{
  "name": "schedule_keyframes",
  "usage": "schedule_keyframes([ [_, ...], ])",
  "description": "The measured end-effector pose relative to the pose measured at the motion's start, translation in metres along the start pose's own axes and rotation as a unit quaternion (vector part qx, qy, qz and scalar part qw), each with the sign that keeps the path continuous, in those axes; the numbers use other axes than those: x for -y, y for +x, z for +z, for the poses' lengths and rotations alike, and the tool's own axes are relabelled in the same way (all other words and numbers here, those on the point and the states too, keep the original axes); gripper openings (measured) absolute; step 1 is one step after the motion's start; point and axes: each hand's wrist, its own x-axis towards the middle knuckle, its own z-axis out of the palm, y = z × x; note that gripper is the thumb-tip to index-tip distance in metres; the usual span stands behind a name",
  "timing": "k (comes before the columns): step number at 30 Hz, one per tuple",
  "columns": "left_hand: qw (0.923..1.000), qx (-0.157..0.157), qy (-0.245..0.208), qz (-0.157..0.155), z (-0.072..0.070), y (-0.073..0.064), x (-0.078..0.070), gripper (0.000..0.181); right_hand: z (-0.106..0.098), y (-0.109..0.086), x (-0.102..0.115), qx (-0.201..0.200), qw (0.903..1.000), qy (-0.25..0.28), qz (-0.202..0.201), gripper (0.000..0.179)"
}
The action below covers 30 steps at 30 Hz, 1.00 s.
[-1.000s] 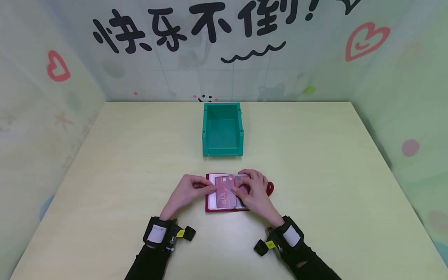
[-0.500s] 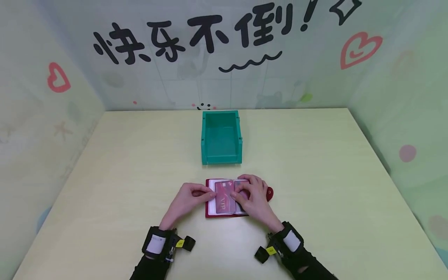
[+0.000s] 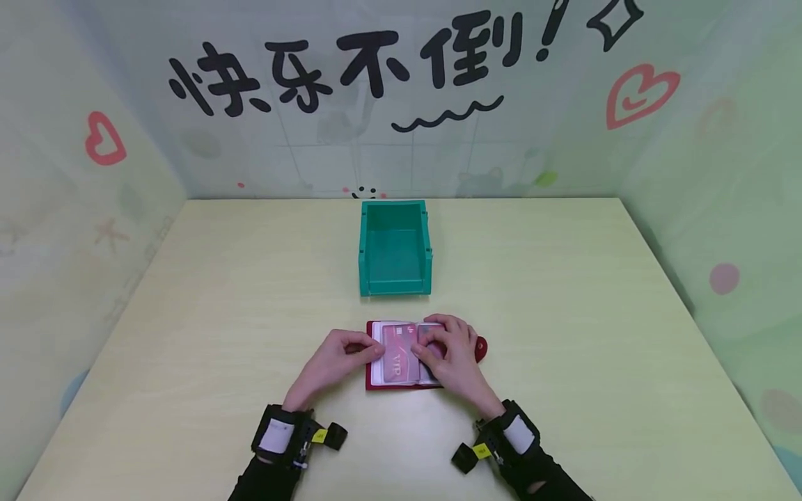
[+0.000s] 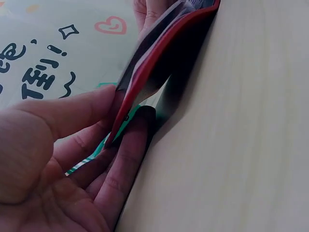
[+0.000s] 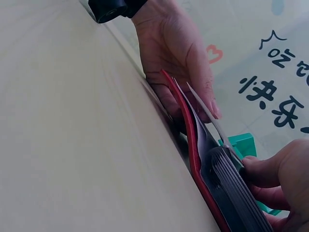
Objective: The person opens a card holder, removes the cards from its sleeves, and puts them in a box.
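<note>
An opened card holder with a dark red cover (image 3: 370,379) and clear sleeves lies in front of the person. On its left page is a pink card (image 3: 398,353) marked VIP, seen edge-on as a thin card (image 5: 205,107) standing slightly off the pages in the right wrist view. The left hand (image 3: 341,356) holds the holder's left edge; in the left wrist view its thumb is over the pages and its fingers lie under the red cover (image 4: 147,72). The right hand (image 3: 452,353) pinches the card's right edge with thumb and index finger. Its other fingers cover the right page.
A teal open bin (image 3: 395,287) stands behind the card holder on the pale wooden table (image 3: 250,278). A red rounded tab (image 3: 481,348) sticks out at the holder's right. Printed walls enclose the table at the back and both sides.
The head view has tipped up a little, so the whole scene sits lower in the frame. Both hands keep nearly the same places on the card holder and card.
</note>
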Motion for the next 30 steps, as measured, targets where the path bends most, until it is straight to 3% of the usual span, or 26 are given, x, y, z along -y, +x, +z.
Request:
schedule_keyframes([
  [14, 0.9998, 0.009, 0.015, 0.004, -0.0002, -0.0009, -0.0022, 0.016, 0.0007, 0.0017, 0.0028, -0.002, 0.9999, -0.01, -0.011, 0.009],
  [22, 0.9993, 0.023, 0.012, 0.026, -0.0001, -0.0008, 0.0008, 0.015, 0.0031, 0.002, 0.003, -0.006, 0.9994, -0.033, -0.001, 0.018],
  [30, 0.9996, 0.018, 0.011, 0.02, 0.0033, 0.0006, 0.0019, 0.013, 0.0037, 0.0012, 0.0037, -0.012, 0.9995, -0.03, 0.004, 0.02],
])
